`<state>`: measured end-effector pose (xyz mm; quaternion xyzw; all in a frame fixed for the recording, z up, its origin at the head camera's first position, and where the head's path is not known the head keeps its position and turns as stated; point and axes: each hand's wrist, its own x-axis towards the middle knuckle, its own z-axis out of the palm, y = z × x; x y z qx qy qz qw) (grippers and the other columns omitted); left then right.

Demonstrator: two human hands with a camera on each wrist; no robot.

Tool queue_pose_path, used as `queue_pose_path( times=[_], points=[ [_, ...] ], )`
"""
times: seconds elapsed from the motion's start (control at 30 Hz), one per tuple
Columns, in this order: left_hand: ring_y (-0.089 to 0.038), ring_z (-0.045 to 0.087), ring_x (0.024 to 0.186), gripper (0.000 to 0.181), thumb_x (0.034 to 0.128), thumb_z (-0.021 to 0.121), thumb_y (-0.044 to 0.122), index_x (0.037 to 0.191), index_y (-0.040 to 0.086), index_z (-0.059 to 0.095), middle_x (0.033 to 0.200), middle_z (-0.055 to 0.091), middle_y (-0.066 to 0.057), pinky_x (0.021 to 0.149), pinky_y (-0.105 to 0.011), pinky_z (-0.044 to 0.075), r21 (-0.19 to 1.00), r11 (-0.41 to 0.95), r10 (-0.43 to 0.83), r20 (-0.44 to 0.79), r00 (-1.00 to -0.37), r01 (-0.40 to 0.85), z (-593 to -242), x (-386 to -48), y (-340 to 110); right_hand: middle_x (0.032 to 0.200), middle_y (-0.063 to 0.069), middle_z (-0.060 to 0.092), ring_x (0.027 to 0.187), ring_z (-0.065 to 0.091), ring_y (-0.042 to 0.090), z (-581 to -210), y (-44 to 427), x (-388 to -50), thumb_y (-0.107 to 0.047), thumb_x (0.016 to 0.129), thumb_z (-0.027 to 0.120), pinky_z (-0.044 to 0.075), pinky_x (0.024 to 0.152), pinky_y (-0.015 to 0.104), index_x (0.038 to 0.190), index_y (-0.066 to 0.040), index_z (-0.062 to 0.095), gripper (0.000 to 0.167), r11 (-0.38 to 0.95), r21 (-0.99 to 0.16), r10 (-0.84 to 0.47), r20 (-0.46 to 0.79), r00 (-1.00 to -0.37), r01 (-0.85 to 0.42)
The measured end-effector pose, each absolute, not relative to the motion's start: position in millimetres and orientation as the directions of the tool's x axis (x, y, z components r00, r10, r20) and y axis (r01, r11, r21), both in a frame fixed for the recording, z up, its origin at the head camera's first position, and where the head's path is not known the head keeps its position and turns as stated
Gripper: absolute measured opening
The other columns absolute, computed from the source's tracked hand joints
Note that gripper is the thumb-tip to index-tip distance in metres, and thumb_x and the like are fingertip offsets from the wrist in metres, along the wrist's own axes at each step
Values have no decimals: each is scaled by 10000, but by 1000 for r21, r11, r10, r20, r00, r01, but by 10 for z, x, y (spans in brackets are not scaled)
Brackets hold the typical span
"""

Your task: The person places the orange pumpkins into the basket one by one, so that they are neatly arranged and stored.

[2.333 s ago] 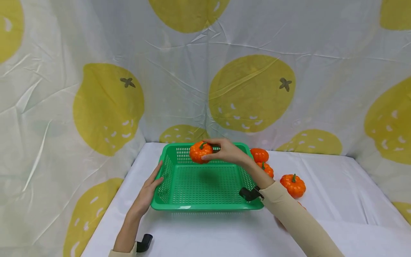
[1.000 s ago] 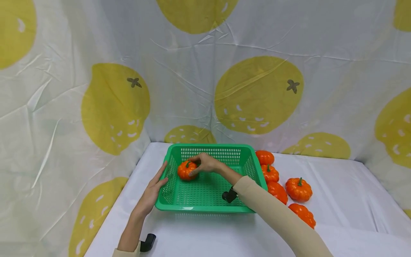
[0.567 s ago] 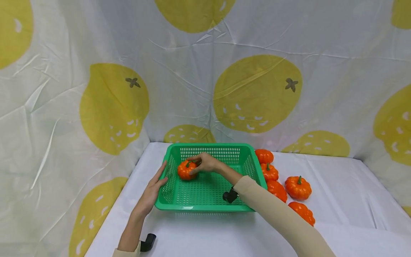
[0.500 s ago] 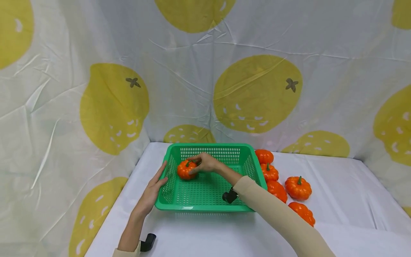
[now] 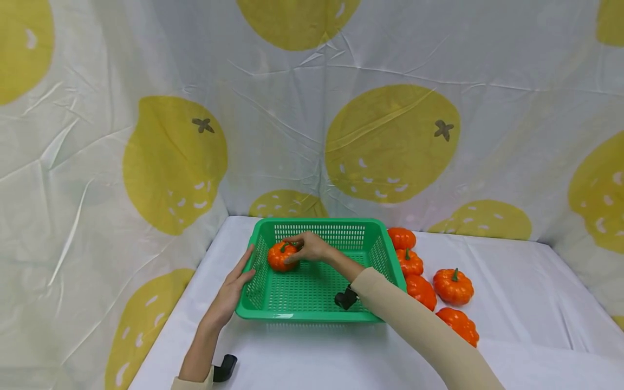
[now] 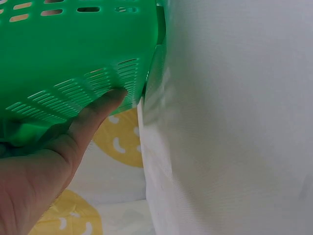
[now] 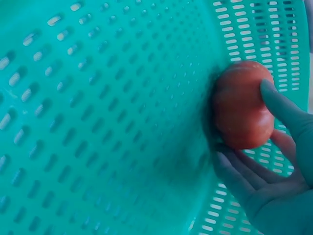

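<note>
Inside the green plastic basket [image 5: 312, 316], my right hand [image 5: 312, 247] holds a small orange pumpkin [image 5: 278, 258] near the left wall. The pumpkin's green stem points up in the head view. In the right wrist view, thumb and fingers grip the pumpkin [image 7: 242, 105] from opposite sides, low against the perforated basket floor [image 7: 98, 117]. My left hand [image 5: 226, 301] rests against the basket's left side with extended fingers. From the left wrist, its thumb [image 6: 100, 110] lies along the slotted outer wall; the other fingers are mostly hidden.
Several orange pumpkins stand right of the basket: a back one [image 5: 402, 238], one with a stem [image 5: 409, 263], one partly behind the rim [image 5: 421, 292], and others [image 5: 454, 287] farther right. White cloth [image 5: 517, 303] covers the table. A lemon-print curtain [image 5: 273, 135] encloses the back and left.
My right hand has lowered the pumpkin from above the basket to its left inside, then shifted it slightly farther left and back. The left hand stays at the basket's side.
</note>
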<state>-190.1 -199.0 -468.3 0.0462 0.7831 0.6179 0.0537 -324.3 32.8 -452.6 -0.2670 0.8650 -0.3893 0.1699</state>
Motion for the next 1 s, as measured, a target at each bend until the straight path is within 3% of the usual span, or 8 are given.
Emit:
queue_pose_path(
  times=[0.17,0.27,0.4,0.47,0.5,0.67,1.0],
  points=[
    [-298,-30,1636,589,1121,367,223,1672,297,175,1763,68,20,1299,-613,4,973,229,138,-22,-990,10,-4684,-1901,-1999,1490,150,593,1242,680,297,-4427,387,-3246,-291,907,813,587,990,378,1461,-101,598,624,542,-768,-617,-88,-782,-342],
    [-305,-34,1634,589,1122,366,210,1673,283,172,1763,69,12,1298,-615,4,972,232,139,-8,-990,25,-4692,-1905,-2014,1389,228,651,909,696,169,-4321,445,-3254,-326,930,784,554,864,289,1499,-111,557,648,523,-785,-646,-112,-755,-332],
    [-308,-35,1633,588,1122,373,214,1672,285,177,1763,70,11,1296,-619,4,972,234,140,2,-990,35,-4701,-1910,-2035,1420,274,609,1041,679,232,-4089,592,-3230,-341,965,740,550,949,373,1570,-164,463,688,516,-807,-680,-182,-710,-287],
    [-305,-34,1633,590,1120,377,214,1672,283,179,1762,72,12,1297,-614,5,972,233,138,4,-990,36,-4705,-1912,-2039,1533,203,540,1350,591,302,-3948,705,-3192,-365,971,728,519,1084,464,1588,-197,437,702,522,-804,-687,-198,-699,-286],
    [-302,-33,1633,591,1120,378,214,1672,284,180,1762,73,13,1298,-611,6,972,232,136,2,-991,34,-4708,-1913,-2039,1543,197,532,1421,534,317,-3881,773,-3170,-395,968,726,504,1110,482,1593,-230,428,712,529,-796,-688,-200,-698,-294],
    [-306,-33,1633,593,1118,375,212,1673,278,177,1763,71,8,1297,-613,4,973,230,139,-3,-990,29,-4704,-1917,-2028,1533,97,562,1433,526,304,-3656,1193,-3032,-454,945,739,480,1134,496,1592,-286,424,739,520,-781,-678,-131,-723,-345],
    [-309,-33,1634,584,1124,371,245,1671,304,175,1763,60,16,1294,-625,1,969,245,149,-24,-989,14,-4692,-1908,-2012,1565,81,530,1468,471,362,-3567,2157,-2744,-429,976,705,418,1149,620,1602,-366,374,711,527,-760,-589,-4,-808,-380]
  ],
)
